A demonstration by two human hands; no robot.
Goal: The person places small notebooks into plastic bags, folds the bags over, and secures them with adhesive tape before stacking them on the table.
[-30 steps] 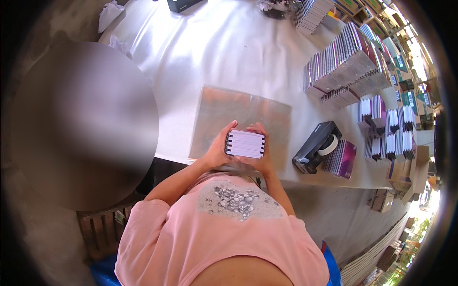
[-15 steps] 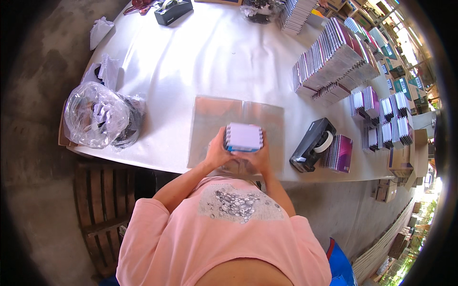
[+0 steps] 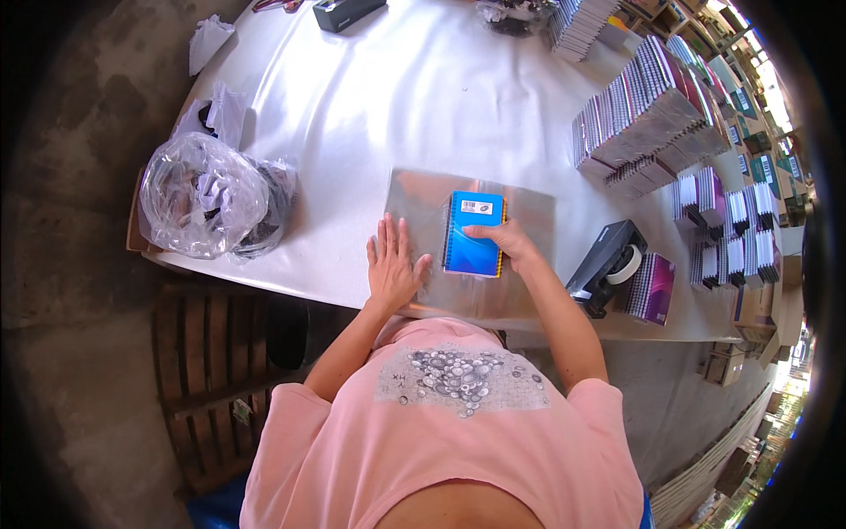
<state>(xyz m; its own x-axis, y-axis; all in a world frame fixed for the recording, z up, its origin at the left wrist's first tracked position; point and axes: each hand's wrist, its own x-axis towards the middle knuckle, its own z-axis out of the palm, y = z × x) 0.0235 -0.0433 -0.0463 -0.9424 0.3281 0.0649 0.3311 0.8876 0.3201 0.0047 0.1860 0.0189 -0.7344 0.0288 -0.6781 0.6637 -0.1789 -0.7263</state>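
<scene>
Blue spiral notebooks (image 3: pixel 471 256), apparently stacked with spirals on both sides, lie on a clear plastic sheet (image 3: pixel 530 204) in front of me. The top cover carries a white label. My right hand (image 3: pixel 509 240) grips them from the right side, thumb across the cover and the other fingers hidden underneath or behind. To their left, my left hand (image 3: pixel 394 271) rests flat with fingers spread on the left edge of the sheet, holding nothing.
A black tape dispenser (image 3: pixel 608 260) stands right of the sheet, beside a purple spiral notebook (image 3: pixel 650 289). Tall notebook stacks (image 3: pixel 643 106) and smaller bundles (image 3: pixel 736 229) fill the right side. At the left edge sits a box with crumpled clear plastic (image 3: pixel 198 198). Another dispenser (image 3: pixel 348 12) is far off.
The notebooks, held upright between both hands, now lie flat with the blue cover up. My left hand has let go and moved left onto the sheet. The view has shifted slightly.
</scene>
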